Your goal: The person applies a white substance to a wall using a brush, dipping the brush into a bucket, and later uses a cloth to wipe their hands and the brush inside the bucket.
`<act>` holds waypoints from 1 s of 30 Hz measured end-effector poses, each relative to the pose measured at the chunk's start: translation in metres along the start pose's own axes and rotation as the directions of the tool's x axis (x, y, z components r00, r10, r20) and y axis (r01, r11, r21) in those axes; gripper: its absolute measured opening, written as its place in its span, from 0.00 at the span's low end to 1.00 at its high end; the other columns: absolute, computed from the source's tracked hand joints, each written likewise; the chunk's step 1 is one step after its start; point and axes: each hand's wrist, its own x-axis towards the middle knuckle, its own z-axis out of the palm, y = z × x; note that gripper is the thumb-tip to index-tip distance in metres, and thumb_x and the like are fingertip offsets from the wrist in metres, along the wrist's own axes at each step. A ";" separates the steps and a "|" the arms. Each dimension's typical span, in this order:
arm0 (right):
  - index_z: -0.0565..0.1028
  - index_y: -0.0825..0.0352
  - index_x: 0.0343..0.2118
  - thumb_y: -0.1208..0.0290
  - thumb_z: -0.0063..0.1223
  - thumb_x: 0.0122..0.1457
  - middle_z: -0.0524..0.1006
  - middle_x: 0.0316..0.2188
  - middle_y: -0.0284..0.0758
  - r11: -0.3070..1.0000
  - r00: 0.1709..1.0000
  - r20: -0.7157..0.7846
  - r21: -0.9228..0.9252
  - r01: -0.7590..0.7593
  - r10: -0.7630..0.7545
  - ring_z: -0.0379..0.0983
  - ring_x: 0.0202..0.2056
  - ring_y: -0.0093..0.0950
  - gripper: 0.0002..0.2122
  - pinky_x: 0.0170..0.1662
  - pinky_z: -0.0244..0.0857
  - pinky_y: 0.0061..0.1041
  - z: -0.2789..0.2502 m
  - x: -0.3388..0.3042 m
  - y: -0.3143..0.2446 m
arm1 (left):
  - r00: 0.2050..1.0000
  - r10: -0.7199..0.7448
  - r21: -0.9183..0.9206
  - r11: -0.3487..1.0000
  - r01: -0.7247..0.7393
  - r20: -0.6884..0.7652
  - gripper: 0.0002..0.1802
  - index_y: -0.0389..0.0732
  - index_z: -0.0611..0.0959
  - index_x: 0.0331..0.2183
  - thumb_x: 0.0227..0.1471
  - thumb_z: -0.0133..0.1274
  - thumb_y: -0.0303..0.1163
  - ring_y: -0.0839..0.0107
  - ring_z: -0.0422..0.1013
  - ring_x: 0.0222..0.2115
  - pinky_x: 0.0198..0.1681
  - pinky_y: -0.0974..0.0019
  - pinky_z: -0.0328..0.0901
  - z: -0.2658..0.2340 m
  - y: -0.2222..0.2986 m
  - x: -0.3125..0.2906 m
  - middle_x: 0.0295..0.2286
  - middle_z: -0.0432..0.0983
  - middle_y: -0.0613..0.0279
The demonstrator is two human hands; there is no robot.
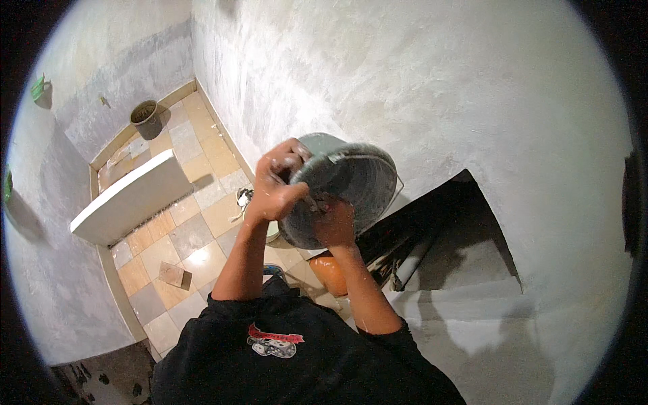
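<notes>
A dark grey bucket [368, 179] with a thin wire handle is tilted in front of me, its mouth toward me and pale smears on its inner wall. On its left side my left hand [278, 179] is closed round the rim, white residue on the fingers. My right hand [335, 223] reaches into the bucket near the lower wall; its fingertips are partly hidden, and I cannot make out whether they hold anything. A grey-green curved surface [320, 142] shows behind the rim, beside my left fingers.
The patchy white wall [432, 88] rises close on the right, with a dark recess [459, 202] holding pole-like things. An orange rounded object [329, 273] is below the bucket. A low white partition [135, 199], a loose block [172, 274] and another bucket [146, 120] stand on the tiled floor.
</notes>
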 end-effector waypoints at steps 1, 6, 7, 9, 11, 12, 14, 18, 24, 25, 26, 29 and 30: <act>0.74 0.70 0.40 0.75 0.56 0.47 0.77 0.35 0.46 0.996 0.999 0.017 0.084 -0.036 0.034 0.76 0.34 0.45 0.15 0.38 0.72 0.39 -0.002 0.001 -0.002 | 1.000 -0.012 0.021 1.000 0.011 0.024 0.12 0.35 0.65 0.17 0.25 0.51 0.21 0.72 0.61 0.28 0.32 0.72 0.57 0.007 0.000 0.000 0.26 0.67 0.61; 0.76 0.69 0.37 0.71 0.56 0.57 0.78 0.33 0.37 0.306 0.817 -0.016 0.931 -0.198 0.577 0.75 0.32 0.31 0.08 0.37 0.70 0.30 -0.035 0.006 0.016 | 0.998 -0.029 0.125 0.992 0.022 0.060 0.12 0.35 0.63 0.16 0.24 0.51 0.20 0.71 0.60 0.26 0.29 0.71 0.55 0.018 -0.010 0.004 0.25 0.65 0.61; 0.75 0.69 0.38 0.70 0.57 0.58 0.77 0.34 0.37 0.183 0.757 -0.027 0.976 -0.123 0.653 0.75 0.33 0.29 0.09 0.36 0.71 0.30 -0.042 0.007 0.009 | 0.999 -0.035 0.112 0.993 0.030 0.041 0.12 0.36 0.63 0.16 0.24 0.51 0.21 0.72 0.60 0.27 0.31 0.71 0.55 0.011 -0.010 0.005 0.25 0.65 0.62; 0.74 0.71 0.37 0.71 0.56 0.59 0.77 0.35 0.38 0.357 0.775 -0.186 0.933 -0.053 0.604 0.75 0.32 0.28 0.09 0.36 0.70 0.29 -0.055 0.001 0.012 | 0.999 -0.048 0.057 0.997 0.048 0.006 0.12 0.38 0.63 0.15 0.23 0.50 0.22 0.73 0.61 0.29 0.34 0.73 0.55 0.010 -0.015 0.007 0.26 0.64 0.63; 0.73 0.73 0.36 0.72 0.56 0.59 0.77 0.35 0.39 0.639 0.833 -0.311 0.766 -0.065 0.457 0.74 0.32 0.27 0.09 0.36 0.69 0.28 -0.069 -0.002 0.010 | 0.997 -0.074 0.060 0.995 0.074 -0.011 0.12 0.38 0.63 0.15 0.23 0.51 0.23 0.73 0.60 0.29 0.33 0.73 0.55 0.008 -0.014 0.009 0.27 0.64 0.63; 0.73 0.73 0.35 0.72 0.55 0.59 0.77 0.34 0.39 0.805 0.883 -0.328 0.586 -0.089 0.336 0.74 0.32 0.26 0.08 0.36 0.69 0.27 -0.079 -0.005 0.009 | 0.997 -0.075 0.072 0.995 0.075 -0.006 0.12 0.37 0.64 0.15 0.23 0.51 0.23 0.72 0.61 0.29 0.33 0.73 0.55 0.008 -0.016 0.009 0.27 0.64 0.63; 0.77 0.73 0.34 0.77 0.52 0.56 0.78 0.29 0.42 0.955 0.921 -0.348 0.286 -0.075 0.176 0.74 0.32 0.32 0.06 0.38 0.68 0.29 -0.083 -0.006 0.003 | 0.996 -0.079 0.085 0.993 0.076 0.028 0.12 0.37 0.64 0.15 0.23 0.51 0.23 0.72 0.61 0.28 0.33 0.73 0.55 0.006 -0.017 0.010 0.26 0.64 0.63; 0.78 0.71 0.33 0.81 0.48 0.48 0.79 0.30 0.46 0.986 0.979 -0.204 0.167 0.003 0.031 0.75 0.34 0.47 0.09 0.41 0.67 0.39 -0.049 -0.006 0.004 | 0.992 -0.004 0.058 0.998 -0.003 0.129 0.13 0.36 0.63 0.16 0.24 0.52 0.22 0.70 0.60 0.27 0.32 0.70 0.56 0.002 -0.010 0.015 0.25 0.65 0.61; 0.75 0.69 0.38 0.79 0.52 0.52 0.78 0.34 0.37 0.381 0.854 -0.018 0.900 -0.213 0.520 0.77 0.36 0.33 0.09 0.40 0.70 0.31 -0.010 -0.008 0.009 | 0.980 -0.070 0.029 0.997 0.066 0.184 0.13 0.34 0.63 0.17 0.26 0.52 0.21 0.69 0.61 0.28 0.34 0.69 0.58 0.005 -0.007 0.013 0.25 0.65 0.59; 0.75 0.69 0.39 0.79 0.51 0.54 0.78 0.34 0.36 0.031 0.780 0.080 0.991 -0.127 0.621 0.77 0.35 0.33 0.09 0.40 0.71 0.30 -0.012 -0.008 0.007 | 0.990 -0.072 0.003 0.997 0.072 0.120 0.14 0.35 0.62 0.17 0.26 0.52 0.21 0.69 0.61 0.29 0.36 0.70 0.58 0.003 -0.008 0.011 0.26 0.64 0.59; 0.71 0.67 0.44 0.75 0.51 0.57 0.77 0.37 0.35 0.134 0.819 0.094 0.970 -0.204 0.566 0.76 0.34 0.33 0.11 0.41 0.73 0.31 -0.030 -0.001 -0.005 | 0.996 -0.073 -0.018 0.997 0.074 0.054 0.14 0.35 0.62 0.17 0.26 0.52 0.21 0.70 0.61 0.30 0.37 0.71 0.58 0.001 -0.010 0.008 0.26 0.64 0.60; 0.74 0.69 0.40 0.72 0.53 0.58 0.77 0.37 0.36 0.038 0.793 0.046 0.995 -0.087 0.607 0.76 0.34 0.27 0.09 0.36 0.73 0.23 -0.058 -0.007 0.014 | 0.988 -0.106 -0.126 0.988 0.092 -0.110 0.14 0.38 0.63 0.16 0.24 0.52 0.21 0.72 0.61 0.33 0.40 0.74 0.55 0.003 -0.023 0.006 0.29 0.62 0.64; 0.74 0.70 0.39 0.72 0.53 0.58 0.77 0.37 0.37 0.010 0.755 0.004 1.000 -0.013 0.656 0.75 0.34 0.27 0.09 0.36 0.73 0.22 -0.065 -0.007 0.008 | 0.977 -0.126 -0.144 0.984 0.102 -0.170 0.13 0.40 0.63 0.16 0.23 0.51 0.21 0.72 0.61 0.33 0.40 0.74 0.56 0.003 -0.028 0.006 0.29 0.62 0.64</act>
